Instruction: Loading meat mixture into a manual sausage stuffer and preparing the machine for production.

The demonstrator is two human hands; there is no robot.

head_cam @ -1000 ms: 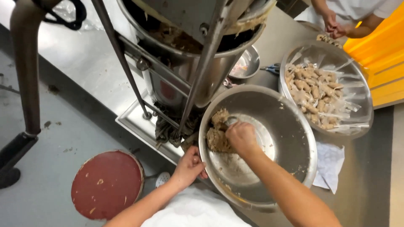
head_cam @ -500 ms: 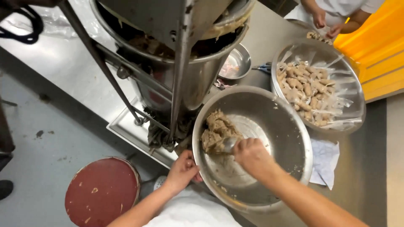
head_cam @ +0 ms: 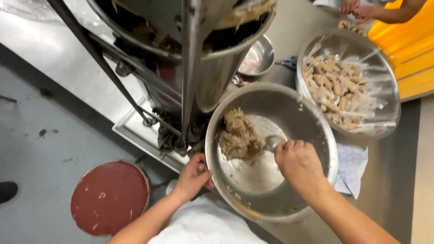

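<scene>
The left hand (head_cam: pixel 192 176) grips the near rim of the bowl (head_cam: pixel 312 113), fingers curled over it. The right hand (head_cam: pixel 298 165), closed around a spoon (head_cam: pixel 272 142), scrapes the paste (head_cam: pixel 239 135) heaped at the bowl's far-left wall. Scooping is underway; lifting a spoonful calls for holding the bowl steady.

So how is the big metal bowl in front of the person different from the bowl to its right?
The near steel bowl is bare metal; the far bowl is lined with clear plastic. The near bowl holds one brown lump of mix; the far bowl holds many small shaped pieces. The left hand grips the near bowl's rim and the right hand works inside; neither touches the far bowl. Both are round.
</scene>
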